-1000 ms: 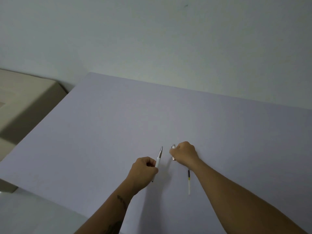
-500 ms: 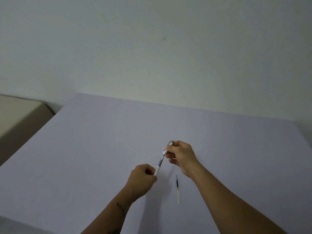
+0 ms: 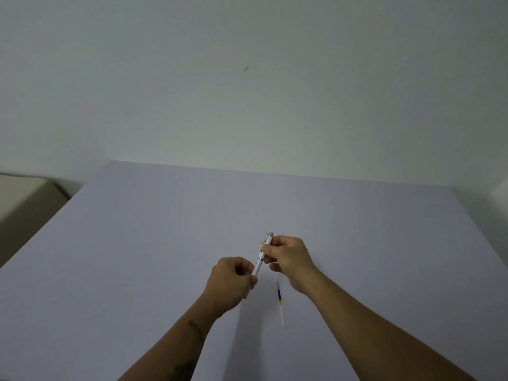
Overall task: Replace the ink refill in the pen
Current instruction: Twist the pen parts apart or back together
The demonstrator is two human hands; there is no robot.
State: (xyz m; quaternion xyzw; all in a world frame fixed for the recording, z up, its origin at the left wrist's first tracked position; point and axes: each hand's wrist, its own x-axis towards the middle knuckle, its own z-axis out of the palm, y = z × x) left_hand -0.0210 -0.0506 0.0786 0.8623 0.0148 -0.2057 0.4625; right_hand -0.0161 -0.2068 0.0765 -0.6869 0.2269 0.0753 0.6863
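A white and silver pen (image 3: 261, 257) is held tilted above the table, its silver clicker end pointing up and away. My left hand (image 3: 232, 283) is closed around the pen's lower half, hiding the tip. My right hand (image 3: 288, 257) pinches the upper half near the clip. The two halves sit joined in one line. A thin refill (image 3: 280, 303), white with a dark and yellow section, lies flat on the table just right of my left hand and below my right wrist.
The pale lilac table (image 3: 137, 257) stretches wide on all sides, its far edge meeting a plain wall (image 3: 247, 92). A beige piece of furniture (image 3: 24, 199) stands beyond the table's left edge.
A second ago the two pen halves were apart, one in each hand low over the table. My hands lifted and brought them together; now the halves sit joined. The refill has not moved.
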